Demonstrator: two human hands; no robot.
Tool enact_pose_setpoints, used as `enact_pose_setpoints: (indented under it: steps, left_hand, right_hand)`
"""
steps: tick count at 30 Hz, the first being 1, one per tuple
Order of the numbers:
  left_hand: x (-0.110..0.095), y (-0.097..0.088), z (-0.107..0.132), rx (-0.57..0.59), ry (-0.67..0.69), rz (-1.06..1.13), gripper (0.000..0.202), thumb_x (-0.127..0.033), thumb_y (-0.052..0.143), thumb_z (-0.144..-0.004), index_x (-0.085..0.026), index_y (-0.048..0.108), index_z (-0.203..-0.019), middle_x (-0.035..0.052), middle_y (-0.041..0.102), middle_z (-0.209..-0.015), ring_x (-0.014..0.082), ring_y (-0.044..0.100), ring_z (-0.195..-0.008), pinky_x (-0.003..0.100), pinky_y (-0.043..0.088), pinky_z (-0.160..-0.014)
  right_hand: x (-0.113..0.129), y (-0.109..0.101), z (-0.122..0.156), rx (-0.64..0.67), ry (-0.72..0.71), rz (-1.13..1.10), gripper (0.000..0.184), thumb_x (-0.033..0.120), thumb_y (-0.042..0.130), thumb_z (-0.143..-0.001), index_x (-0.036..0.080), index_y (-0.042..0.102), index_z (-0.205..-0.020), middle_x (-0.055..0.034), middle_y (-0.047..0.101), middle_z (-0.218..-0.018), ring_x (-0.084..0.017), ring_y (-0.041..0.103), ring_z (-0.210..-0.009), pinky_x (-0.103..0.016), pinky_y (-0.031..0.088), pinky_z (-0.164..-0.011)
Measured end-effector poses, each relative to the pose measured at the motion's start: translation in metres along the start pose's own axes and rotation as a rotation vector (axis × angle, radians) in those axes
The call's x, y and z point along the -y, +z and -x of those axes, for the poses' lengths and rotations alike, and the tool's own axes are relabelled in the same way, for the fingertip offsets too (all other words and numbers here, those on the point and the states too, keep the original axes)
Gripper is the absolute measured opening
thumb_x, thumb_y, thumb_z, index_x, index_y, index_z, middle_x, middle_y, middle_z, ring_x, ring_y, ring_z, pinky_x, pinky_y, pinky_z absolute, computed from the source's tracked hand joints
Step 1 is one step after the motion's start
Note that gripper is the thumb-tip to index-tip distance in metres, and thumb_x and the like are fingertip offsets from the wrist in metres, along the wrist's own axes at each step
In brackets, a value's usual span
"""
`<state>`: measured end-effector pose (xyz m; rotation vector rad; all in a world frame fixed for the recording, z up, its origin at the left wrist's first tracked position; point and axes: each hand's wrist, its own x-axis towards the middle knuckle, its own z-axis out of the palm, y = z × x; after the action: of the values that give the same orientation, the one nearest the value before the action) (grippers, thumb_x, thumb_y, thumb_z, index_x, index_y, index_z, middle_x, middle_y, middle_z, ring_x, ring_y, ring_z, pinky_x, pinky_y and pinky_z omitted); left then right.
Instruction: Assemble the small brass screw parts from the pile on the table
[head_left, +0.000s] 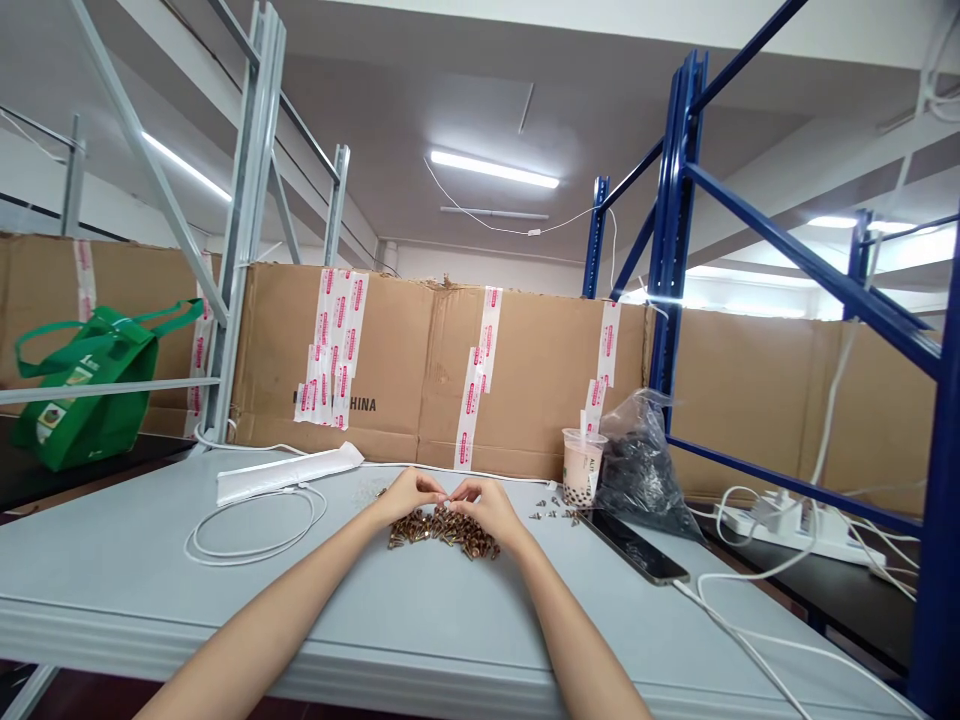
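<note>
Left hand (409, 495) and right hand (487, 507) are held fingertips together, fingers pinched (whether anything is grasped cannot be told) | coppery screws (442, 528) are heaped on the grey table (420, 615), beneath the hands | phone (634, 547) is laid near the drink cup (580, 468)

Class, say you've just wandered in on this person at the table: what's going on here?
A person holds their left hand and right hand together over a heap of small brownish metal screws on a grey table. The fingertips seem to pinch something pale, too small to make out. To the right lie a few small silvery pieces, near a drink cup and a phone.
</note>
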<state>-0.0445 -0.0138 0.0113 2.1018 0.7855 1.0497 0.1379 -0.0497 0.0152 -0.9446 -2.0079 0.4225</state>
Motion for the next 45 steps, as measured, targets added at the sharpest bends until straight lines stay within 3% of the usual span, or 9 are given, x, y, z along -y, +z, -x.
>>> enact_pose_setpoints:
  steps: [13,35,45]
  left_hand:
    - [0.011,0.005,-0.002,-0.051,-0.010,-0.032,0.026,-0.034,0.061,-0.064,-0.010,0.068,-0.071,0.0062,0.066,-0.068,0.0152,0.057,-0.064,0.024,0.042,-0.064]
    - [0.009,0.021,-0.002,-0.207,0.000,-0.006,0.025,-0.032,0.057,-0.066,-0.009,0.067,-0.071,0.0059,0.065,-0.069,0.0164,0.057,-0.067,0.026,0.042,-0.065]
    - [-0.005,0.020,-0.001,-0.234,0.006,0.022,0.030,-0.036,0.056,-0.068,-0.010,0.068,-0.075,0.0076,0.066,-0.073,0.0177,0.057,-0.069,0.026,0.041,-0.065]
  right_hand:
    - [-0.004,-0.002,0.000,0.008,0.022,0.005,0.016,0.028,0.059,-0.066,0.016,0.066,-0.074,-0.0031,0.066,-0.072,-0.014,0.057,-0.063,-0.023,0.041,-0.061]
    - [-0.005,0.003,-0.003,-0.045,0.039,0.052,0.013,0.027,0.058,-0.067,0.016,0.063,-0.072,-0.0027,0.065,-0.071,-0.013,0.055,-0.059,-0.024,0.041,-0.058]
    - [-0.002,0.002,-0.005,-0.101,0.031,-0.022,0.018,0.032,0.058,-0.067,0.015,0.062,-0.072,-0.0035,0.065,-0.073,-0.012,0.054,-0.054,-0.025,0.042,-0.057]
